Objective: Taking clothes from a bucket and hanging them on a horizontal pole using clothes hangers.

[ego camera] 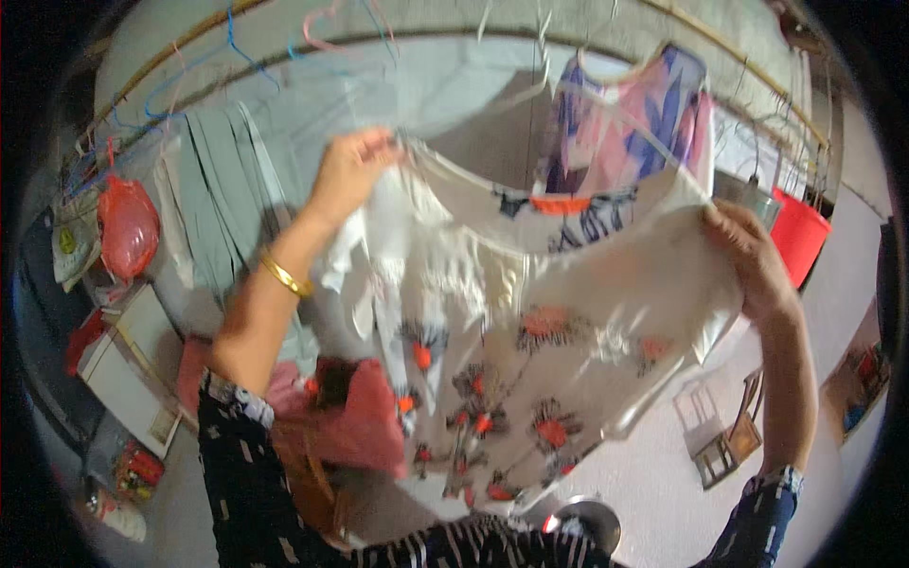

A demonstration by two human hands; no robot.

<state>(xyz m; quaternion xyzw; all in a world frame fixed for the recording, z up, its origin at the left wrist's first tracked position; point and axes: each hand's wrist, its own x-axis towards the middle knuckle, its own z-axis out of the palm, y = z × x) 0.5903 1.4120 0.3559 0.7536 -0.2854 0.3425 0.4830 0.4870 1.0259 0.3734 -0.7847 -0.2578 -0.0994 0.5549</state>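
A pale, shiny blouse (pixel 568 305) with red and black flower prints is spread between my hands in front of me. My left hand (pixel 355 167), with a gold bangle (pixel 285 275) on the wrist, pinches one shoulder of it at the upper left. On the right, my right hand (pixel 746 245) grips the other shoulder. A thin white strip, a hanger's arm or a strap, runs up from near my right hand towards a white hanger (pixel 543 60); its lower end is partly hidden. Behind the blouse hangs a pink and purple patterned top (pixel 632 128).
Bamboo poles (pixel 738 60) overhead carry blue hangers (pixel 231 42) and a pink one. Grey-green trousers (pixel 220 192) and a red plastic bag (pixel 129 227) hang at left. A red bucket (pixel 799 234) is at right, a small wooden chair (pixel 731 440) and a metal basin (pixel 593 522) below.
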